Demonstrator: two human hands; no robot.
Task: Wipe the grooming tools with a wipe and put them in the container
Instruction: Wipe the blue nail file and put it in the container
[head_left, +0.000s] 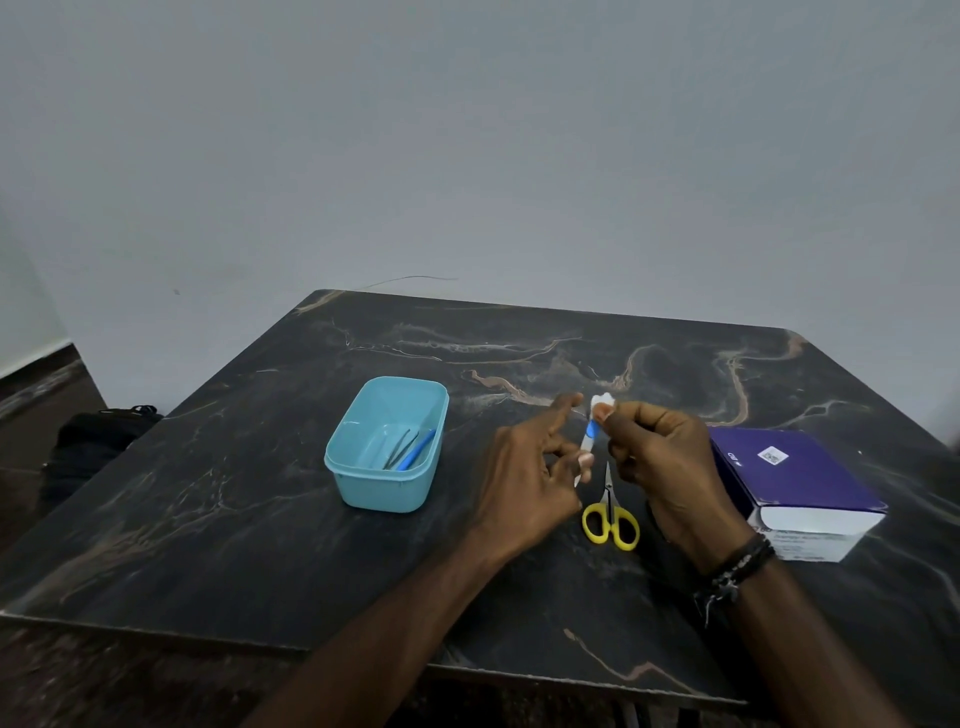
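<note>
My left hand (524, 467) pinches the lower end of a slim blue-and-white grooming tool (588, 439), held upright above the table. Against the tool's upper part, my right hand (660, 457) presses a small white wipe (601, 401) between thumb and fingers. Small scissors with yellow handles (611, 514) lie on the dark marble table (260, 519) just below both hands. To the left stands a light blue plastic container (387, 444), open, with metal tweezers and a blue-handled tool (415, 449) inside.
A purple and white box (795, 488) rests on the table to the right of my right hand. A black bag (98, 431) lies on the floor beyond the table's left edge. A grey wall rises behind the table.
</note>
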